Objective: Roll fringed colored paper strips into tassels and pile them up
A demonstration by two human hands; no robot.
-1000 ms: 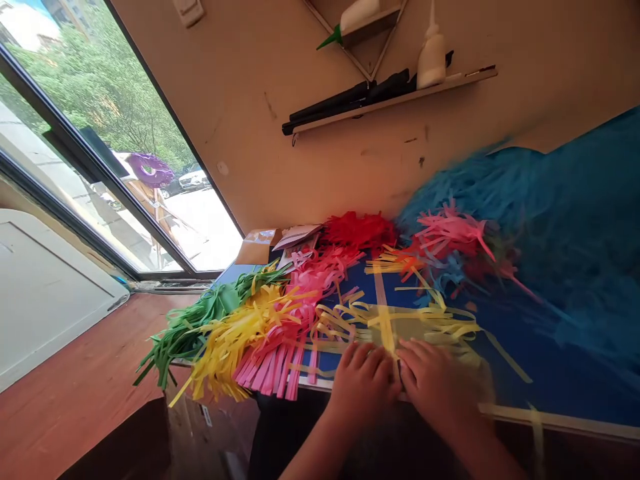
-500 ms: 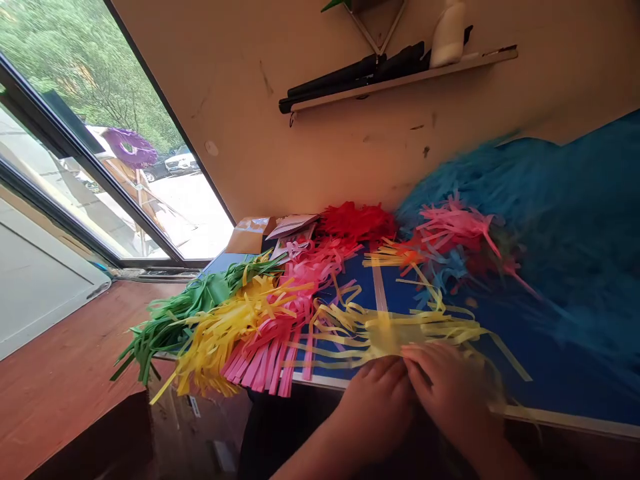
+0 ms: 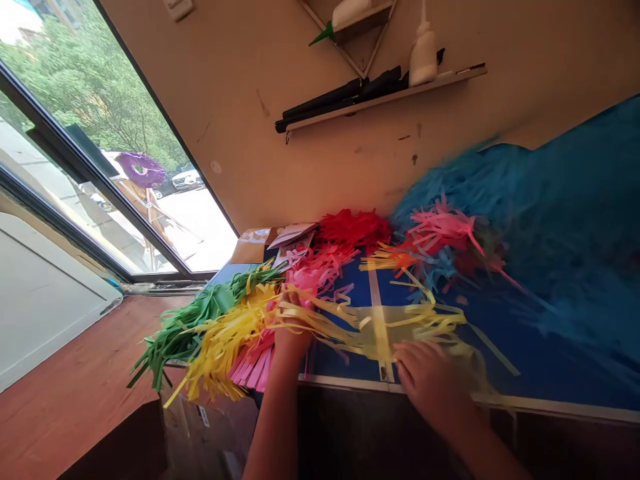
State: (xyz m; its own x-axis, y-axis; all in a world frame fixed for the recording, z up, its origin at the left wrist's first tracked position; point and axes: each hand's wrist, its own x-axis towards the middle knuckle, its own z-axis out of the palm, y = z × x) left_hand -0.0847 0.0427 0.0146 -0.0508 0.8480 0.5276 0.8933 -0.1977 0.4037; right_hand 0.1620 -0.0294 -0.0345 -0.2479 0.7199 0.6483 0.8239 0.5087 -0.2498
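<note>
Left hand [image 3: 291, 335] curls among the pale yellow fringed paper's [image 3: 401, 321] strips, right hand [image 3: 425, 373] rests fingers-together at its near edge on the counter [image 3: 345, 369]; cannot tell either's grip

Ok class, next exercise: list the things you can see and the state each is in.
Pale yellow paper: both ends cut into strips, middle uncut
Left hand: among the pale yellow strips, grip unclear
Right hand: at the paper's near edge
Green paper: cut into strips, overhanging the table
Bright yellow paper: cut, overhanging too
White bottle: upright
Green-tipped bottle: on its side
</note>
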